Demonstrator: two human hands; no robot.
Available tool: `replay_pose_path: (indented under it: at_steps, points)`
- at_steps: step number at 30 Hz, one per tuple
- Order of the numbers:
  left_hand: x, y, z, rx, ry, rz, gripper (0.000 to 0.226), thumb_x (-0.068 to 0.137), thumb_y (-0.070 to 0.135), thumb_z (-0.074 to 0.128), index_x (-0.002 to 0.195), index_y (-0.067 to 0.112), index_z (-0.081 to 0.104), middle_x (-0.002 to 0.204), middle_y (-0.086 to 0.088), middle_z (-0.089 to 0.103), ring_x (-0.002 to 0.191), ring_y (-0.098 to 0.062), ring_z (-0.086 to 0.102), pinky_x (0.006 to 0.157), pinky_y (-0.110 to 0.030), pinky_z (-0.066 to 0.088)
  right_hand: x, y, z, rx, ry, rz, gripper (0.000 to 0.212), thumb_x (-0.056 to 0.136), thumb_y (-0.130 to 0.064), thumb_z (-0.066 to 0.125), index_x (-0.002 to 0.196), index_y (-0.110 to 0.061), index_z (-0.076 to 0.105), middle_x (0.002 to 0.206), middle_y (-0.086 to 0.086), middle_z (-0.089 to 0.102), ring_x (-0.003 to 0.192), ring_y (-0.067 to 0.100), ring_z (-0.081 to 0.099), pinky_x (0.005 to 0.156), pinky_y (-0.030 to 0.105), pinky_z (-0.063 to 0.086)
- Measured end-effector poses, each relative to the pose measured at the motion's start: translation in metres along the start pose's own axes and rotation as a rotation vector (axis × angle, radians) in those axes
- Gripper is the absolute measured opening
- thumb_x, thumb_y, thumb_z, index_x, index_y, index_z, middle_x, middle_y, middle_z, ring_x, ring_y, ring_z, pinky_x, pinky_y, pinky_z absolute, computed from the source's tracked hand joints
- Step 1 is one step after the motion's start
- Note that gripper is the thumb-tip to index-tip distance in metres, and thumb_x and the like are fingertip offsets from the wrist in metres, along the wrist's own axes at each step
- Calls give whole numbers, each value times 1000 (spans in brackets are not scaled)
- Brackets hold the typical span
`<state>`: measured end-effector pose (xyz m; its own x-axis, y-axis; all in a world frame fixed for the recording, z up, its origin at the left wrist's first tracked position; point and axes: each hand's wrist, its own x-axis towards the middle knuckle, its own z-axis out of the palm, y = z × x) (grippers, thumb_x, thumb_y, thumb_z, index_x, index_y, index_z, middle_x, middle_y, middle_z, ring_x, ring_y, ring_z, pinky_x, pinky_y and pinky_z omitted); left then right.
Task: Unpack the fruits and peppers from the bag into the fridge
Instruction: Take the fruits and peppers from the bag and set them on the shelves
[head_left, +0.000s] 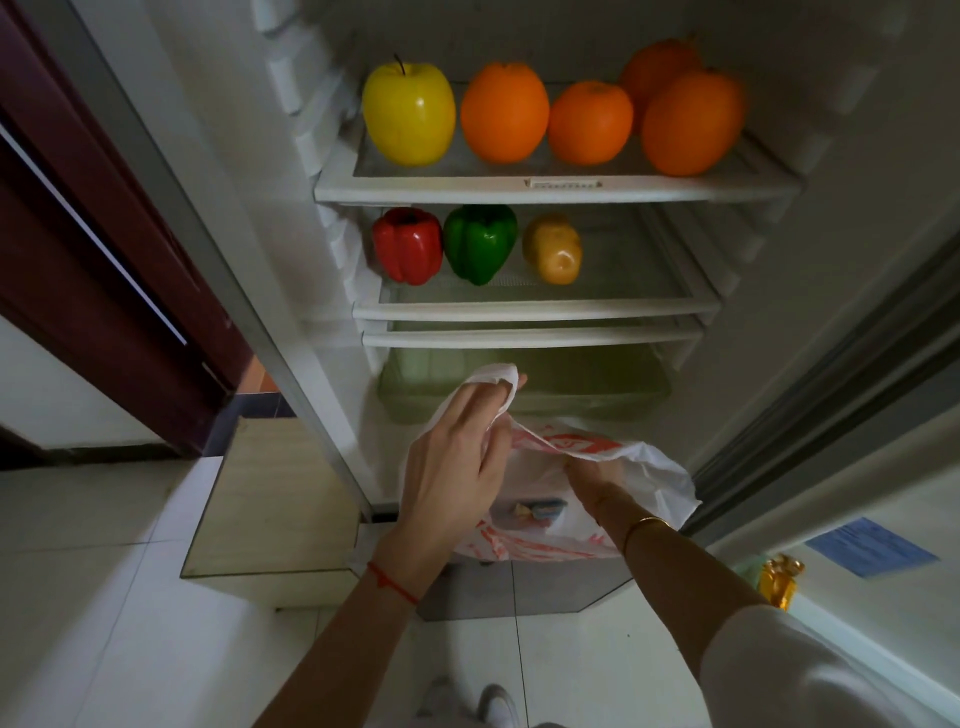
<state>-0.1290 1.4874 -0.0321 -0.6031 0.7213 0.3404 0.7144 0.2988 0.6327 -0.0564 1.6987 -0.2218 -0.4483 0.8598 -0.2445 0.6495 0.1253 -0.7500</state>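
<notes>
A white plastic bag (644, 467) with red print hangs in front of the open fridge's lower part. My left hand (457, 467) grips the bag's handle and holds it up. My right hand (592, 475) reaches into the bag's mouth, its fingers hidden by the plastic. The top shelf (519, 189) carries a yellow apple (408, 111) and several oranges (504, 111). On the second shelf (519, 309) sit a red pepper (405, 244), a green pepper (480, 241) and a yellow pepper (553, 249).
A clear crisper drawer (597, 384) sits below the shelves. The fridge door (857, 415) stands open on the right, with a blue sticker (872, 545) and a yellow object (779, 579). A dark red door (104, 260) is at left, over a white tiled floor (130, 597).
</notes>
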Motion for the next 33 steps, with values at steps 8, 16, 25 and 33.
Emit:
replay_pose_path:
  at_steps: [8,16,25,33]
  points:
    - [3,1,-2,26,39,19,44,93,26,34,130,21,57,129,5,55,85,-14,59,62,-25,42,19,-7,-8,-697,-131,-260,23,94,-21,50,104,-12,69,104,9,70,99,33,64,80,35,50]
    - [4,-3,4,-54,64,29,40,94,22,38,126,21,60,132,5,52,119,-15,54,84,-39,55,-8,-29,-17,-910,-574,-703,21,87,-37,61,94,-17,64,98,5,65,91,22,59,77,27,41]
    - [-4,-2,7,-117,70,37,36,91,19,39,118,14,64,128,1,56,119,-18,56,93,-42,52,-28,5,-10,-961,-575,-714,23,94,-34,54,102,-16,66,105,6,67,99,23,63,88,29,45]
    - [-12,-1,4,-48,24,21,43,93,26,36,120,10,64,126,-1,56,115,-17,54,90,-35,53,-47,11,-4,-380,-442,-284,3,95,-16,56,94,-18,56,86,0,60,77,2,63,65,15,50]
